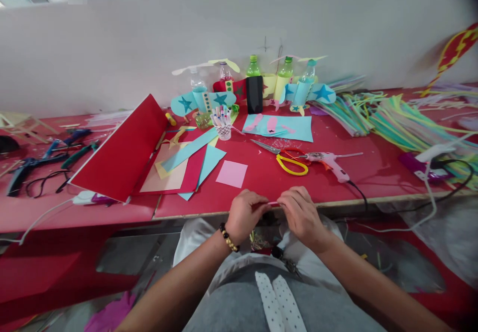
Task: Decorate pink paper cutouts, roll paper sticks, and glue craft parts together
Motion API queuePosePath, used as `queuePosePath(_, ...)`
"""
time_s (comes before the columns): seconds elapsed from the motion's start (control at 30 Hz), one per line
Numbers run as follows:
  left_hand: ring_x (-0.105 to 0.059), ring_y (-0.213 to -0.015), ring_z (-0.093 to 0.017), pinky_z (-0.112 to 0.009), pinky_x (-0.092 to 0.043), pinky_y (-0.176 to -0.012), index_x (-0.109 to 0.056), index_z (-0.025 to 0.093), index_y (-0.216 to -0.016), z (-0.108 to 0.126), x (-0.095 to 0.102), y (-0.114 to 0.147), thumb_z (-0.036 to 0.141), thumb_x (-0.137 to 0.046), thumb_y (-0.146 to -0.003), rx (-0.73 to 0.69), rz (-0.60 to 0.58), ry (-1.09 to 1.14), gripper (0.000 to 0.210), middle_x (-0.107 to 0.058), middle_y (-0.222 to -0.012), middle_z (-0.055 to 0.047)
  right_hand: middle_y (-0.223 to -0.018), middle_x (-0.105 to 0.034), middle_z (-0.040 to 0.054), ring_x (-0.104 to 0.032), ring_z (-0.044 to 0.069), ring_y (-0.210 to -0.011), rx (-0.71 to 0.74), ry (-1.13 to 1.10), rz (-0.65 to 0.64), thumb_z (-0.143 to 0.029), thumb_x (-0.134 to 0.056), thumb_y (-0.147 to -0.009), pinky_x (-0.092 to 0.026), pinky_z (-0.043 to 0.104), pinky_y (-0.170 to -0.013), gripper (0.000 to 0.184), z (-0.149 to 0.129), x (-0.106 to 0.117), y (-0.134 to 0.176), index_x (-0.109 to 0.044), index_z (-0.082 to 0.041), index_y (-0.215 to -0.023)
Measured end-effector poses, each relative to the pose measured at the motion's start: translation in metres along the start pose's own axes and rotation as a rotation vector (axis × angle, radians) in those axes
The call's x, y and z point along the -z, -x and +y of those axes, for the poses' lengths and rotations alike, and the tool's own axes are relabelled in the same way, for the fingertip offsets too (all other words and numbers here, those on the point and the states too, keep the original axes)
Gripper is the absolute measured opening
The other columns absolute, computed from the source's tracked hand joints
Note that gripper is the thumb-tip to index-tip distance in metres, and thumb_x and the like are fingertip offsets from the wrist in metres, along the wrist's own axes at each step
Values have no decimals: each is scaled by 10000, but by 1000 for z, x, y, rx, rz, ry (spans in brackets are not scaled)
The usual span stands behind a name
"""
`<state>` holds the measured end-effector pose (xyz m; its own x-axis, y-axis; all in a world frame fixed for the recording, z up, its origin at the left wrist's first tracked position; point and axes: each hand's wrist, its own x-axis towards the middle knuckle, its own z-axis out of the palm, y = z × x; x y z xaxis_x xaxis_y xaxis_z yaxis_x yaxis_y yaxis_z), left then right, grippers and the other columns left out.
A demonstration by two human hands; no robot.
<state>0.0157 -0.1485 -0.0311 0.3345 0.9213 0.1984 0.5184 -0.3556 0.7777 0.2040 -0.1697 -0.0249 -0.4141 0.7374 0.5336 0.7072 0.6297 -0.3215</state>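
Red tabletop point(212, 203), pale partition point(112, 48) behind. Left hand point(244, 213) and right hand point(303, 215) at near table edge, both closed, fingertips pinching a thin pink piece point(274, 203) that spans the small gap between them. Beaded bracelet point(228, 238) on left wrist. Just beyond the grip, a bit left: pink paper square point(232, 173), flat. Farther left of grip: overlapping colored papers point(164, 178), then red board point(119, 145), tilted up. Beyond grip, slightly right: scissors point(275, 150), red and yellow handles, by a glue gun point(328, 160); can't tell if touching. Farther out from grip: light-blue sheet point(304, 127) with pink cutouts point(272, 123) on top; pen cup point(224, 132) left of it. Farthest ahead of grip: row of bottle models point(198, 99) with paper wings, black upright object point(254, 94) among them. Far right of grip: pastel strips point(396, 118), heaped.
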Motion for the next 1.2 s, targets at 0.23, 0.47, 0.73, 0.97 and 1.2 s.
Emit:
queuePosePath(0.23,-555,-707,-135,-245,-414,-660,-687,187,-715,5,4,5,205,-725,-729,44,70,136,44,-653,-703,-1,-879,-602,87,-478,205,-869,-81,-136,-10,-118,-529,-861,-430,365,-793,120,-13,5,-3,-590,-147,-960)
queuePosePath(0.47,-547,-719,-144,-265,-418,-688,-699,196,-753,13,8,8,234,-692,-768,-117,38,24,41,-676,-721,-12,-764,-591,56,-470,187,-776,-139,-205,-129,-169,-493,-893,-401,346,-723,125,-17,9,-6,-595,-165,-819)
queuePosePath(0.73,-548,-698,-128,-255,-414,-686,-713,211,-783,14,16,8,249,-630,-824,-142,-46,33,100,-671,-709,-8,-728,-601,47,-485,179,-738,-154,-291,-155,-190,-484,-896,-401,329,-694,152,-18,15,-5,-600,-180,-797)
queuePosePath(0.97,-568,-739,-134,-239,-424,-697,-727,232,-867,12,28,6,216,-583,-853,-118,-201,39,145,-690,-758,-9,-719,-594,39,-488,174,-751,-222,-368,-208,-207,-501,-895,-397,312,-679,153,-16,22,-6,-608,-178,-789)
queuePosePath(1.2,-609,-797,-114,-196,-433,-720,-709,258,-1000,8,40,4,182,-530,-873,-95,-341,104,232,-706,-869,1,-680,-589,22,-502,163,-727,-275,-440,-255,-202,-545,-872,-399,290,-656,148,-13,28,-9,-627,-182,-750)
